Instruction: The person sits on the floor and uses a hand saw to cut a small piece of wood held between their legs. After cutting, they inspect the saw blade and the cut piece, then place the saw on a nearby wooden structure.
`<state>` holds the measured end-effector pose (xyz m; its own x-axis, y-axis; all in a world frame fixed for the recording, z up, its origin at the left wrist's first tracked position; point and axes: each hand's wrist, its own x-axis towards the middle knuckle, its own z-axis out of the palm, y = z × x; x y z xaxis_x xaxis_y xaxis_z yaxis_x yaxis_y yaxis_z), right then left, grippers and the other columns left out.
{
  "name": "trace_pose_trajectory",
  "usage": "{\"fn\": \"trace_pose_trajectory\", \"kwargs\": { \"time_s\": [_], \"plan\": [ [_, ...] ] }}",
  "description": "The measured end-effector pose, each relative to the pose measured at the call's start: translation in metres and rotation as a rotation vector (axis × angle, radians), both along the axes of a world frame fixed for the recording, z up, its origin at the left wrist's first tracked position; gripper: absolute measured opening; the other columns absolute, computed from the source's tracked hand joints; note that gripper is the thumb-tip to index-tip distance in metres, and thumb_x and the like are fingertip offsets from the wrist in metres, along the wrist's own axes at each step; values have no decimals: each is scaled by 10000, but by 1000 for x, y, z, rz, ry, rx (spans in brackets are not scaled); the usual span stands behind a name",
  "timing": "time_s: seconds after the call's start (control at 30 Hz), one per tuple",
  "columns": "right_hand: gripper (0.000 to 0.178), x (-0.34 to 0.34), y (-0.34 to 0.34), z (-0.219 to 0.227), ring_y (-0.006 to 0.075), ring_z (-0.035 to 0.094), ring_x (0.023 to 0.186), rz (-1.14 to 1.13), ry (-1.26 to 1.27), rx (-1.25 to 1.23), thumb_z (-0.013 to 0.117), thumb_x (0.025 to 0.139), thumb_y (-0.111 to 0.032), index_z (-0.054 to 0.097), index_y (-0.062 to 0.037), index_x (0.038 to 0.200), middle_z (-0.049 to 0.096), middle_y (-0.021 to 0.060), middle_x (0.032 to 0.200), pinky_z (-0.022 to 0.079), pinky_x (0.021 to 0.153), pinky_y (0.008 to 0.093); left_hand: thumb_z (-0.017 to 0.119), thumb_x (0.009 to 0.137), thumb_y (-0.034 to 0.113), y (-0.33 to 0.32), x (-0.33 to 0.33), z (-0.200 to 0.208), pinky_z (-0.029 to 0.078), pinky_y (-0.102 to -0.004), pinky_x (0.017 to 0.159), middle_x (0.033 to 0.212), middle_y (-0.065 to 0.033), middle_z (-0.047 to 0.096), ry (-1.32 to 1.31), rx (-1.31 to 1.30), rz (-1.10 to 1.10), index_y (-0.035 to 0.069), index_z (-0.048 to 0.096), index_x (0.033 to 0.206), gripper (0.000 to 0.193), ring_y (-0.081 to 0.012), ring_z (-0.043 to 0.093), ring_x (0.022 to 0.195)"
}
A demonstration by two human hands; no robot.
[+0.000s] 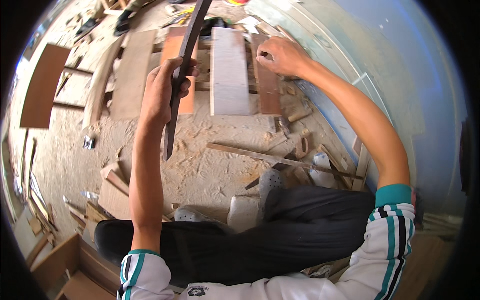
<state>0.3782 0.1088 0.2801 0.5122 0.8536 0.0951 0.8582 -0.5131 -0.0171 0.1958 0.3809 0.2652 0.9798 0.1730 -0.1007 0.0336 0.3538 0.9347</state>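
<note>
My left hand point(159, 92) is closed around a long, narrow dark strip point(170, 132), held up at a slant over the boards; its upper end runs out of the picture. Whether the strip is wood or metal I cannot tell. My right hand point(284, 56) has its fingers curled toward the thumb, above a reddish-brown board point(268, 87); anything inside the curl is hidden. Between the hands lies a whitish board point(230, 75). Behind the strip is an orange-brown board point(187, 102), with a pale brown board point(132, 75) left of it.
A handsaw point(302, 145) and a long thin wooden stick point(250, 153) lie before my crossed legs. At the far left stands a brown panel point(44, 87). Bluish sheets point(395, 85) lean along the right. Wood scraps litter the floor; another person's shoes point(121, 26) show far left.
</note>
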Motion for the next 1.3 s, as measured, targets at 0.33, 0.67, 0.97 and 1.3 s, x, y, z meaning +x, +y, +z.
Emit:
{"fn": "trace_pose_trajectory", "kwargs": {
  "time_s": [0.33, 0.67, 0.97, 1.3],
  "plan": [
    [144, 4, -183, -60, 360, 664, 902, -520, 285, -183, 577, 844, -220, 682, -125, 869, 699, 152, 900, 519, 783, 491, 462, 982, 291, -158, 44, -23, 373, -227, 516, 802, -43, 614, 158, 159, -256, -32, 632, 1050, 372, -68, 475, 577],
    [162, 39, -285, -115, 390, 662, 842, -584, 345, -129, 550, 816, -207, 659, -87, 817, 685, 189, 847, 515, 721, 501, 495, 980, 322, -223, 57, -31, 363, -219, 511, 787, -38, 624, 234, 308, -271, -24, 654, 1030, 384, -56, 461, 570],
    [360, 71, -307, -171, 371, 656, 1055, -726, 398, -154, 528, 819, -235, 706, -49, 1070, 688, 213, 1097, 529, 888, 487, 476, 981, 317, -253, 103, -15, 359, -223, 517, 824, -34, 587, 326, 284, -231, -22, 609, 1075, 377, -71, 459, 587],
    [286, 83, -291, -222, 368, 664, 1037, -647, 516, -304, 567, 811, -101, 688, -19, 1058, 687, 201, 1110, 541, 858, 469, 479, 982, 304, -243, 96, -46, 375, -233, 511, 811, -74, 612, 394, 197, -64, -50, 611, 1054, 384, -80, 467, 579]
  ]
}}
